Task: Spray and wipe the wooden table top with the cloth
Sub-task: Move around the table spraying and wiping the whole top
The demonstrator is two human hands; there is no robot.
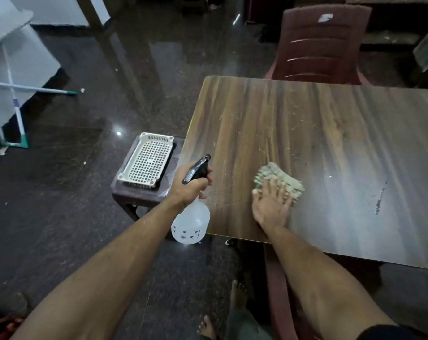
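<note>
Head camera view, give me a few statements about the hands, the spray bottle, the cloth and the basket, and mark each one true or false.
1. The left hand grips the spray bottle. True.
2. The right hand presses flat on the cloth. True.
3. The cloth lies on the floor. False: it lies on the wooden table top.
4. The white basket sits on the table top. False: it sits on a low stool beside the table.
5. A chair stands at the table's far side. True.
</note>
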